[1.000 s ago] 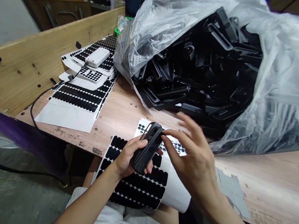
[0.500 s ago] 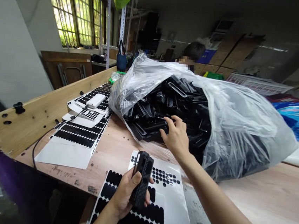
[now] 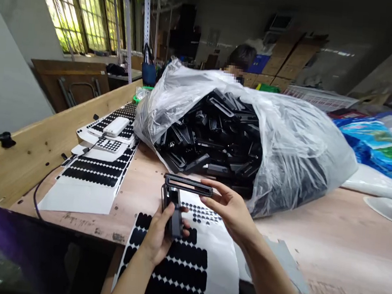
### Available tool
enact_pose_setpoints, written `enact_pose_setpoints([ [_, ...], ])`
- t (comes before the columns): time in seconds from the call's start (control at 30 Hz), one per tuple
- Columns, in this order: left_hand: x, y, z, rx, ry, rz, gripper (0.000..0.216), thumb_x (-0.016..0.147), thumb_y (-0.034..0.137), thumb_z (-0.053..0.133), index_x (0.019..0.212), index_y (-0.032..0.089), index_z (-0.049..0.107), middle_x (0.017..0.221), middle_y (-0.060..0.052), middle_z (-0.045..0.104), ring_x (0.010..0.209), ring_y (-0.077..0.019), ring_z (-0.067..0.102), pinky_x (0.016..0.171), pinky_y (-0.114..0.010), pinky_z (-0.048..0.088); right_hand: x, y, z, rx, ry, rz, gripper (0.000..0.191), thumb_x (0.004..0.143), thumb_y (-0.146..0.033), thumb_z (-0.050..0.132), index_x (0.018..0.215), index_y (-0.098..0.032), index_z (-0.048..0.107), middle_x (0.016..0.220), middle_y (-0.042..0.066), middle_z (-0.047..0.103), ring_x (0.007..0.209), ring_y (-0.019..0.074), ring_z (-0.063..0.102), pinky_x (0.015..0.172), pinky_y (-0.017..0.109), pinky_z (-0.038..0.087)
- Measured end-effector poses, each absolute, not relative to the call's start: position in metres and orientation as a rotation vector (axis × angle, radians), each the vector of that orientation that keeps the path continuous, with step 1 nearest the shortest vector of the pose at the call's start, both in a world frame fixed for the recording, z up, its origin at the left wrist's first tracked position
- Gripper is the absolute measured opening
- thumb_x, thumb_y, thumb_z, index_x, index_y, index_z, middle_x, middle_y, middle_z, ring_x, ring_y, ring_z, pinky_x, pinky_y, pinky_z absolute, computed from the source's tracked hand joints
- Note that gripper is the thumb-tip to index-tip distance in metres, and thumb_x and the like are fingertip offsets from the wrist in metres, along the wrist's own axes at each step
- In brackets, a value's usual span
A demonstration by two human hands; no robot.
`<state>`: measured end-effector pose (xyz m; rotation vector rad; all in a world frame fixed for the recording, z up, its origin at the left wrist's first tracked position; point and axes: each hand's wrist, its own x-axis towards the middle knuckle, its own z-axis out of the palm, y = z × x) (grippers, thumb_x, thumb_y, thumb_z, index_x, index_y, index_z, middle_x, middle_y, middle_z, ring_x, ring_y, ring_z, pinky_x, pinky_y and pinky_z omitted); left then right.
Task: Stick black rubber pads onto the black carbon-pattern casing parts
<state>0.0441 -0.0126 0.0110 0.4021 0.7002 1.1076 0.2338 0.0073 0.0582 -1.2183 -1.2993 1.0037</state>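
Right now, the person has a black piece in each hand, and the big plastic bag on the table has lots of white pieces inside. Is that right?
Not quite: the head view shows the pieces inside the big plastic bag are black, not white. The left hand and right hand do each hold a black piece.
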Motion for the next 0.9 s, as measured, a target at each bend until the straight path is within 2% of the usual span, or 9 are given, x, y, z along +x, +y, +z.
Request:
enact_pose_setpoints([
  [0.13,0.046,-0.013,0.011,0.36,0.702,1.163,0.07,0.063,0.047,0.099,0.117,0.018,0.063,0.101,-0.004,0.074,0.08,-0.018,0.073,0.059,-0.027,0.064,0.208,-0.025,0.038,-1.182,-1.025,1.17,0.048,0.066,-0.045,0.095,0.107,-0.025,0.081,0.121,0.008,0.078,0.106,0.0271,0.074,0.094,0.042,0.059],
  [0.23,0.046,-0.015,0.01,0.41,0.69,1.179,0.074,0.063,0.04,0.1,0.124,0.023,0.061,0.108,-0.002,0.073,0.089,-0.0204,0.074,0.068,-0.034,0.068,0.194,-0.035,0.027,-1.229,-0.902,1.18,0.041,0.067,-0.047,0.094,0.097,-0.023,0.082,0.109,0.008,0.078,0.099,0.0261,0.073,0.095,0.044,0.058],
  [0.33,0.044,-0.018,0.009,0.505,0.67,1.14,0.065,0.064,0.038,0.099,0.114,0.019,0.063,0.104,-0.004,0.073,0.088,-0.0226,0.074,0.067,-0.036,0.068,0.198,-0.031,0.025,-1.215,-0.772,1.171,0.042,0.065,-0.051,0.094,0.094,-0.025,0.078,0.1,0.005,0.076,0.092,0.0232,0.071,0.086,0.04,0.06],
  [0.43,0.041,-0.019,0.01,0.551,0.612,1.103,0.052,0.069,0.033,0.095,0.108,0.017,0.064,0.103,-0.005,0.072,0.087,-0.022,0.073,0.062,-0.03,0.065,0.22,-0.02,0.039,-1.163,-0.751,1.13,0.048,0.066,-0.048,0.092,0.107,-0.032,0.074,0.113,0.003,0.072,0.1,0.0212,0.069,0.081,0.033,0.06],
  [0.53,0.038,-0.018,0.011,0.511,0.602,1.093,0.051,0.067,0.03,0.093,0.107,0.015,0.066,0.1,-0.005,0.072,0.081,-0.0184,0.072,0.06,-0.026,0.062,0.242,-0.01,0.065,-1.104,-0.991,1.119,0.057,0.075,-0.043,0.087,0.129,-0.039,0.066,0.126,0.002,0.067,0.096,0.0185,0.067,0.079,0.031,0.06],
  [0.67,0.04,-0.015,0.01,0.455,0.632,1.044,0.05,0.073,0.043,0.09,0.106,0.013,0.068,0.088,-0.005,0.073,0.072,-0.0177,0.071,0.059,-0.026,0.059,0.243,0.003,0.092,-1.042,-1.446,1.238,0.057,0.085,-0.043,0.08,0.139,-0.035,0.063,0.133,0.006,0.066,0.091,0.0184,0.067,0.085,0.038,0.06],
  [0.73,0.042,-0.015,0.01,0.447,0.62,1.047,0.05,0.072,0.047,0.091,0.104,0.014,0.069,0.089,-0.005,0.073,0.074,-0.0204,0.072,0.057,-0.028,0.059,0.233,0.007,0.092,-1.079,-1.39,1.244,0.055,0.082,-0.045,0.082,0.133,-0.031,0.068,0.135,0.009,0.065,0.101,0.0212,0.068,0.092,0.041,0.058],
  [0.8,0.043,-0.015,0.01,0.416,0.615,1.115,0.049,0.07,0.043,0.094,0.102,0.015,0.07,0.097,-0.004,0.073,0.083,-0.0225,0.075,0.065,-0.031,0.062,0.22,0.004,0.083,-1.17,-1.164,1.244,0.06,0.074,-0.047,0.088,0.129,-0.03,0.072,0.133,0.009,0.065,0.106,0.0234,0.068,0.093,0.042,0.057],
  [0.9,0.045,-0.016,0.009,0.368,0.633,1.212,0.05,0.07,0.041,0.097,0.105,0.017,0.071,0.103,-0.004,0.075,0.095,-0.0237,0.075,0.079,-0.033,0.063,0.203,-0.016,0.061,-1.277,-0.891,1.299,0.059,0.062,-0.047,0.096,0.114,-0.026,0.076,0.109,0.005,0.069,0.092,0.0206,0.069,0.085,0.037,0.058],
])
